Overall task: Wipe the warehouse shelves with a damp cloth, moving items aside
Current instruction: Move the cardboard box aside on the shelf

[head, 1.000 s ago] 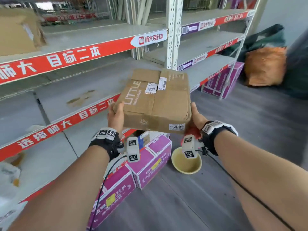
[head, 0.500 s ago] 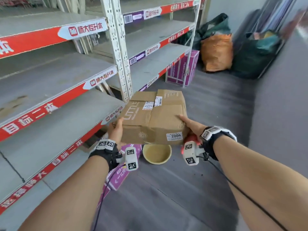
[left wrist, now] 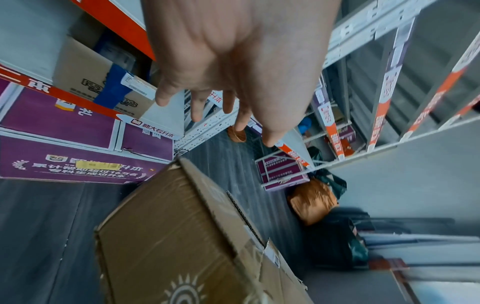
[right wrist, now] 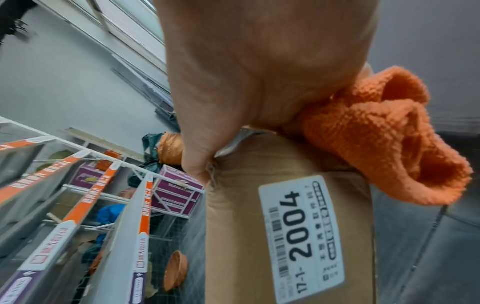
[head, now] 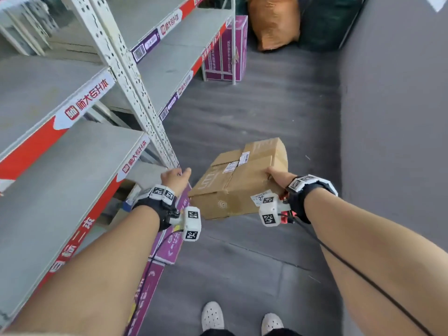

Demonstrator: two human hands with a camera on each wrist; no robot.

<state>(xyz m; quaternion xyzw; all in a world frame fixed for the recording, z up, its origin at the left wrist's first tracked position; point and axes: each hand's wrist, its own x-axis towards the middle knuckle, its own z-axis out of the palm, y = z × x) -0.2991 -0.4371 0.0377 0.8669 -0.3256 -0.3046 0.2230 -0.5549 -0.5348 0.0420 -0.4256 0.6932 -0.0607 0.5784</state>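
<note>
A brown cardboard box with a "2004" label hangs tilted above the grey floor, to the right of the shelf post. My right hand grips its near right corner, thumb on top. That same hand also holds a bunched orange cloth against the box. My left hand is off the box, just left of it, with its fingers spread and holding nothing; the box lies below it. The grey shelf with a red edge strip stands at my left.
The white perforated post rises beside my left hand. Purple cartons sit on the floor under the shelf, another farther along. An orange bag and a dark bag lie at the aisle end. A grey wall runs on the right.
My left hand has let go of the box. The right hand alone now carries it, rightward and lower, away from the shelf toward the floor. My view has tilted down.
</note>
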